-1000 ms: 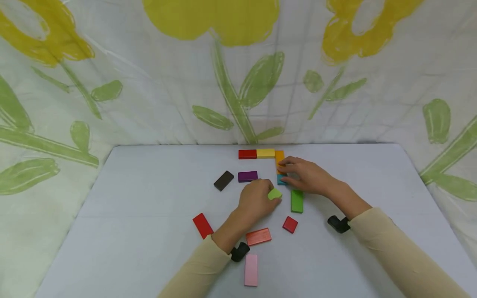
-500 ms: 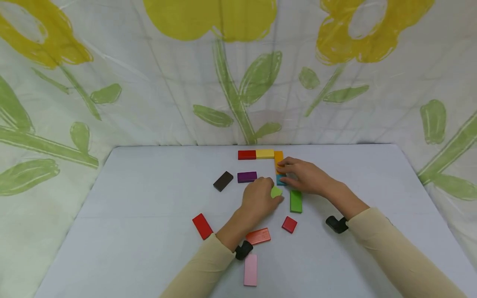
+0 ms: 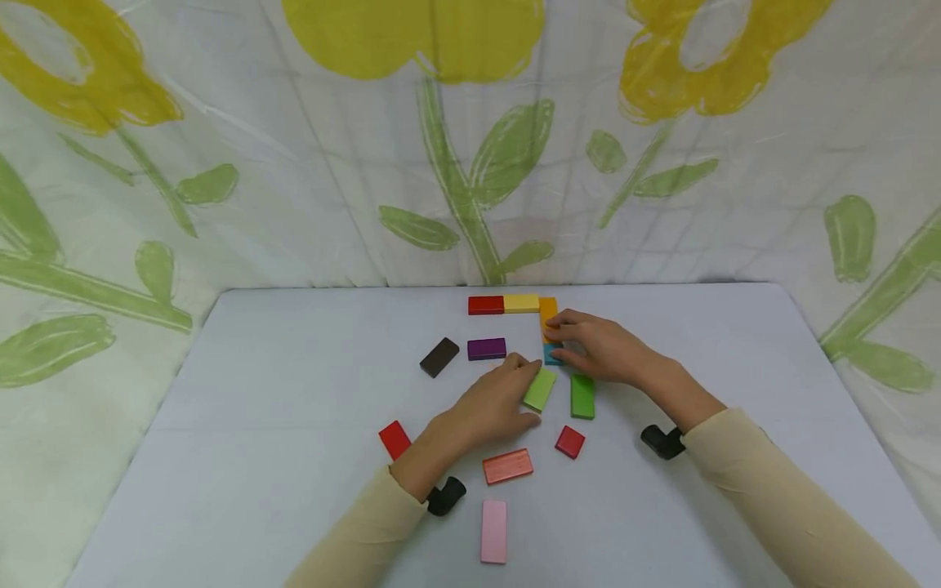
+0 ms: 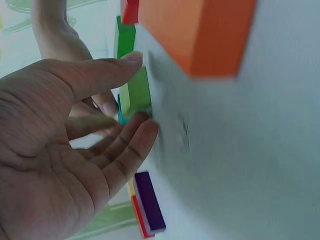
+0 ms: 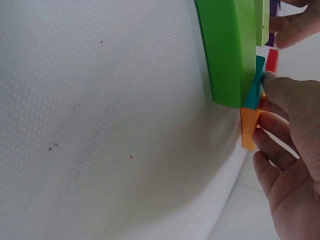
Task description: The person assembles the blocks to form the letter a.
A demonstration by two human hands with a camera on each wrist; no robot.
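My left hand (image 3: 492,404) is beside a light green block (image 3: 540,390) lying flat and slanted on the white table. Its fingers are at the block's far left edge, and the thumb is spread apart below the near end. In the left wrist view, the fingers and thumb lie around the light green block (image 4: 137,90) without a clear pinch. My right hand (image 3: 606,349) rests at an orange block (image 3: 547,310) and a blue block (image 3: 549,360), which stand end to end. The right wrist view has its thumb on the blue block (image 5: 257,75) and relaxed fingers near the orange block (image 5: 247,127).
A red block (image 3: 486,305) and a yellow block (image 3: 522,303) join the orange one at the back. Around the hands lie purple (image 3: 486,349), dark brown (image 3: 439,358), green (image 3: 582,398), small red (image 3: 569,442), coral (image 3: 507,466), pink (image 3: 494,532) and slanted red (image 3: 394,439) blocks.
My left hand has drawn back to the left and loosened, its thumb now apart from the light green block, which lies more exposed. My right hand has stayed in place.
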